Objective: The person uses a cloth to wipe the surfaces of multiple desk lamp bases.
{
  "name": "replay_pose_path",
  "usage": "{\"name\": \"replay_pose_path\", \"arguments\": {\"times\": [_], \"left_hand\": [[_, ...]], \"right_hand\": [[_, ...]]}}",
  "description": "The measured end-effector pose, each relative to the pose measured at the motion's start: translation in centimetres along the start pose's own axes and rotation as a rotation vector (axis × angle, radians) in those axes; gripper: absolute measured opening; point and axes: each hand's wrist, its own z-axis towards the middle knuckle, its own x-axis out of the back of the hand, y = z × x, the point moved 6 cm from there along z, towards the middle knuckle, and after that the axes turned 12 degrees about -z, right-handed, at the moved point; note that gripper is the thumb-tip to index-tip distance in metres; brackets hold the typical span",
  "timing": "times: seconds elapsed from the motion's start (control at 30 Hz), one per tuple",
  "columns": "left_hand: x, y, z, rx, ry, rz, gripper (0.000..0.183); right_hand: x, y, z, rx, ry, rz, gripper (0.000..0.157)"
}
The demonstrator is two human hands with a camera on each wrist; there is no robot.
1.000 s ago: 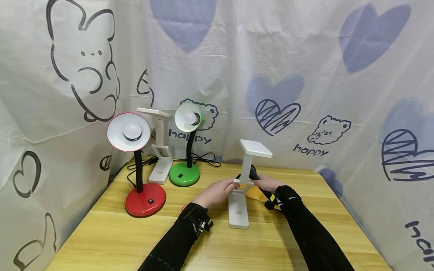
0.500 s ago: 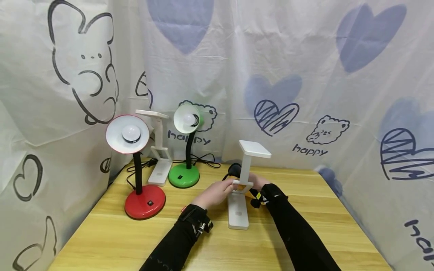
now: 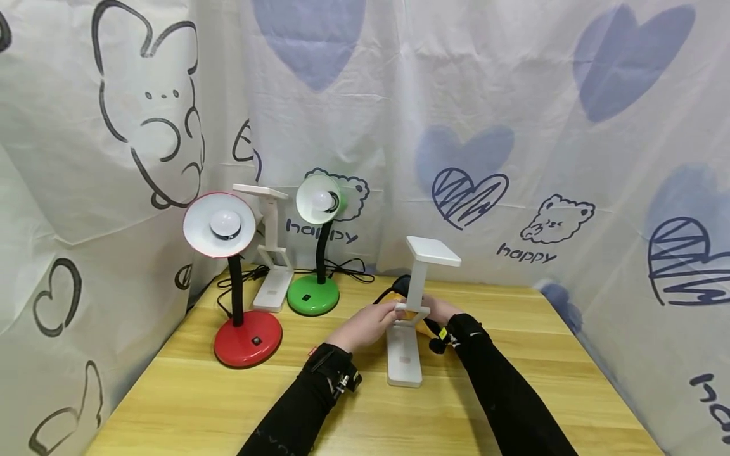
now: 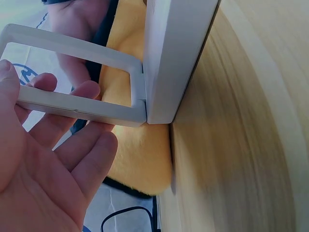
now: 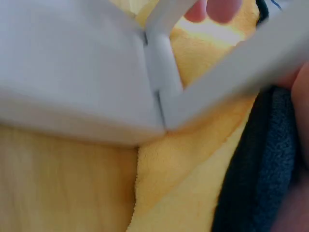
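Note:
A white desk lamp (image 3: 418,285) with a flat square head stands upright near the table's middle. My left hand (image 3: 365,326) grips the thin hinged frame low on its post; in the left wrist view the fingers (image 4: 94,150) curl round one bar of that frame. Behind the lamp, my right hand (image 3: 441,310) holds a cloth, yellow on one side and dark on the other. The yellow side of the cloth (image 4: 145,159) lies against the back of the lamp's base. The lamp partly hides my right fingers in the head view; the right wrist view is blurred.
To the left stand a red lamp (image 3: 248,339), a green lamp (image 3: 313,296) and another white lamp (image 3: 274,288) with black cords (image 3: 353,273) behind them. Printed curtains (image 3: 388,139) hang behind and beside the wooden table (image 3: 530,354).
My right hand has moved left behind the white lamp with the cloth, whose dark part has shifted from right of the post to left of it. My left hand keeps its hold.

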Motion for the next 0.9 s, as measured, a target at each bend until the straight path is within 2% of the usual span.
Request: {"name": "replay_pose_path", "arguments": {"times": [0.2, 0.33, 0.5, 0.67, 0.9], "left_hand": [[-0.1, 0.0, 0.0, 0.0, -0.005, -0.016, 0.041], [0.0, 0.0, -0.1, 0.01, -0.01, -0.013, 0.042], [0.0, 0.1, -0.2, 0.01, -0.013, 0.001, 0.041], [0.0, 0.2, -0.4, 0.013, -0.006, 0.007, 0.036], [0.0, 0.3, -0.4, 0.004, 0.002, 0.012, 0.034]], "right_hand": [[0.4, 1.6, -2.1, -0.194, 0.108, 0.073, 0.055], [0.5, 2.5, -3.5, -0.248, 0.186, 0.091, 0.055], [-0.4, 2.1, -5.6, -0.247, 0.263, 0.081, 0.05], [-1.9, 0.7, -7.5, -0.214, 0.29, 0.095, 0.052], [-3.5, -0.5, -10.1, -0.237, 0.293, 0.109, 0.051]]}}
